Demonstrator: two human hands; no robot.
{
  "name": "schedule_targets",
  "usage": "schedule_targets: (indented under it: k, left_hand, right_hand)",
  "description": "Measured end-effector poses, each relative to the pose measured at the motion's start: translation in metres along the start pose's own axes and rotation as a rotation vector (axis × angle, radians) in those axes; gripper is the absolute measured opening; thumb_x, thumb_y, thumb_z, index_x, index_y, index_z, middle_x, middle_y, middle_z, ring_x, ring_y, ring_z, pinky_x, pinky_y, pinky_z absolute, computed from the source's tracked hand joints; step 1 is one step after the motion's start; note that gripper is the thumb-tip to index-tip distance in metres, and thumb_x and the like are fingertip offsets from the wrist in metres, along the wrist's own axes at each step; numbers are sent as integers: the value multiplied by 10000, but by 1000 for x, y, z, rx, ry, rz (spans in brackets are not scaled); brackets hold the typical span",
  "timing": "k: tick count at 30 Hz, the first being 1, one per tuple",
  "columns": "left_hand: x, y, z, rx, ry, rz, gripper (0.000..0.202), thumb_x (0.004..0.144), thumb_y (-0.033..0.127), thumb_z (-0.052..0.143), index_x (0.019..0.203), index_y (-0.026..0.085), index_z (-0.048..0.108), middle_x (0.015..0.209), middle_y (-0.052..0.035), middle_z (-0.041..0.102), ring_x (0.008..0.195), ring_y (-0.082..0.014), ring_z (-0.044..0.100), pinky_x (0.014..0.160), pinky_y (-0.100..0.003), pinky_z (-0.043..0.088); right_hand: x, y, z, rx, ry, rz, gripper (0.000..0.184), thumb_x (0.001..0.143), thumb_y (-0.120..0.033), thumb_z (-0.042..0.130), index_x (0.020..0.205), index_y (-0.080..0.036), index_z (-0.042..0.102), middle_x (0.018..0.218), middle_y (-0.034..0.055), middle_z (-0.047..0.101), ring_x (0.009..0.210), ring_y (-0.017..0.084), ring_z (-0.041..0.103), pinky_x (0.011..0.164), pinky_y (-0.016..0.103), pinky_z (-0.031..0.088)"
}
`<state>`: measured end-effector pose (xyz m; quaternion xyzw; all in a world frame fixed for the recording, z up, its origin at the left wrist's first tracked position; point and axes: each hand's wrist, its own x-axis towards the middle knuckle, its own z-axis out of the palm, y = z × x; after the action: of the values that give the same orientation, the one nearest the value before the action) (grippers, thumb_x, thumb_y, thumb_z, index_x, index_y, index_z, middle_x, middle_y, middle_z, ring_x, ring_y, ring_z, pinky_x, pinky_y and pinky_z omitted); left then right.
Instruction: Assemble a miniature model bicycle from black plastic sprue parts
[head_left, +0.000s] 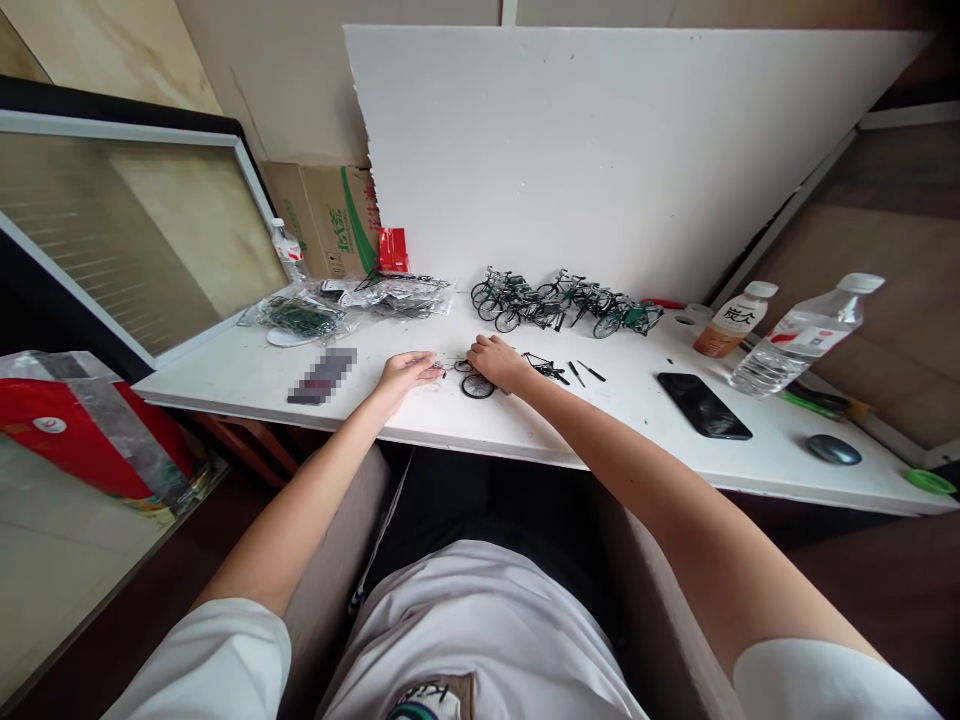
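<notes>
My left hand (pixel 409 376) is closed, its thumb and fingers pinching a small metallic piece (pixel 440 368) too tiny to name. Just to its right, my right hand (pixel 495 360) lies low over the tabletop with curled fingers, and whatever is in them is hidden. Below those fingers a small spoked model wheel (pixel 477 386) rests on the white table (pixel 420 418). Thin dark bicycle parts (pixel 547 368) lie beyond my right wrist, beside two small screwdrivers (pixel 583 372).
Several model bicycles (pixel 562 300) stand at the back, with bagged parts (pixel 307 312) to their left. On the right are a phone (pixel 705 405), a mouse (pixel 834 449), a brown-drink bottle (pixel 736 320) and a water bottle (pixel 806 340). A white board (pixel 600 150) rises behind.
</notes>
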<state>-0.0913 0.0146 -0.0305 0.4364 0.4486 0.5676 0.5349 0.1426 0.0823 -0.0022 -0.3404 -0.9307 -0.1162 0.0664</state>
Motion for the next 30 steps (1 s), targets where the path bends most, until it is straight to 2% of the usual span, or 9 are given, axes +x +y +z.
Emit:
schedule_targets:
  k: [4,7,11,13,15,19,22,26,30]
  left_hand:
    - [-1,0,1,-12,4,1,410,781,333,942,1068,104,760,999,-162,817,913,-271,812,966,-423,615]
    - [-1,-1,2,2,0,12,425,786,351,944,1069,102,747,1014,-162,815,910,-267,816,968,-424,618]
    - [-1,-3,4,40,-15,36,425,791,375,942,1032,98,727,999,-153,810,872,-259,818,961,-430,624]
    - [-3,-2,6,43,-22,36,425,787,371,947,1025,96,726,988,-148,808,864,-255,819,969,-430,624]
    - [-4,0,8,38,-30,29,428,781,362,954,1029,94,732,989,-141,808,870,-254,819,980,-429,622]
    - [-8,4,14,24,-39,17,422,774,351,962,1026,96,739,996,-129,809,868,-243,818,989,-425,622]
    - [-10,5,17,24,-56,2,434,786,361,953,1062,100,742,1024,-134,811,871,-237,818,989,-422,620]
    - [-12,4,21,17,-63,-4,399,779,330,955,1020,92,745,957,-118,807,835,-229,812,985,-415,617]
    - [-13,4,23,23,-56,6,379,770,312,951,999,94,743,928,-108,799,802,-218,801,962,-409,613]
  right_hand:
    - [-4,0,-8,0,14,-1,354,1012,-129,431,1108,-118,771,1198,249,729,1204,387,535,979,498,424]
    - [-11,4,-16,19,63,14,279,1010,-171,505,1115,-92,750,1192,255,718,1192,396,554,969,488,431]
    - [-24,8,-23,200,121,100,162,975,-157,595,1075,-115,717,1041,174,751,1058,324,630,901,399,464]
    - [-33,6,-23,350,147,157,155,985,-147,586,1092,-137,698,1005,131,756,949,264,656,833,347,477]
    - [-41,1,-20,436,196,186,150,994,-144,572,1088,-156,689,989,111,755,926,241,659,813,323,482]
    - [-52,-7,-13,379,252,203,85,930,-127,623,971,-180,675,908,101,738,994,282,635,807,337,473]
    - [-55,-6,-12,343,284,220,64,903,-138,647,953,-174,664,942,113,731,958,283,627,840,360,479]
    - [-58,0,-14,436,250,165,121,918,-113,609,999,-175,675,941,98,735,921,256,640,830,338,497]
    - [-60,5,-16,344,253,154,94,887,-114,635,932,-169,697,959,133,741,998,291,640,836,351,508]
